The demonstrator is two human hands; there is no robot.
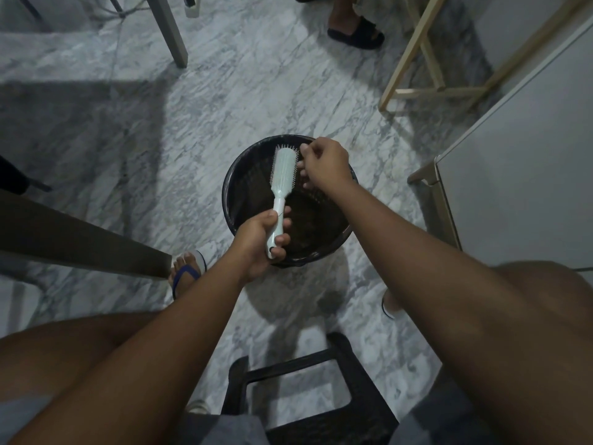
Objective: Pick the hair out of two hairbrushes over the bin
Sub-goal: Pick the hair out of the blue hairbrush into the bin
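Grey marble floor fills most of the view. In the middle of it stands a round black bin. It is right under both hands, I think so that any loose hair drops in and not on the floor. At 6 o'clock from the bin is a black plastic stool, where the person seems to sit, with a knee on each side.

A pale green hairbrush is held over the bin. Its head points to 12 o'clock and its handle to 6 o'clock. Its smooth back faces up and its bristles point to 3 o'clock, toward the picking hand.

The left hand is at the bin's 6 o'clock edge. Its fingers and thumb are wrapped tight round the handle, most likely to keep the brush from wobbling.

The right hand is at 3 o'clock from the brush head, just beside the bristles. Its fingers are curled with the tips close together, like a pinch. I cannot tell if there is hair in the pinch; it is too small and dark to see.

Only one brush shows here, so the job looks far from done.
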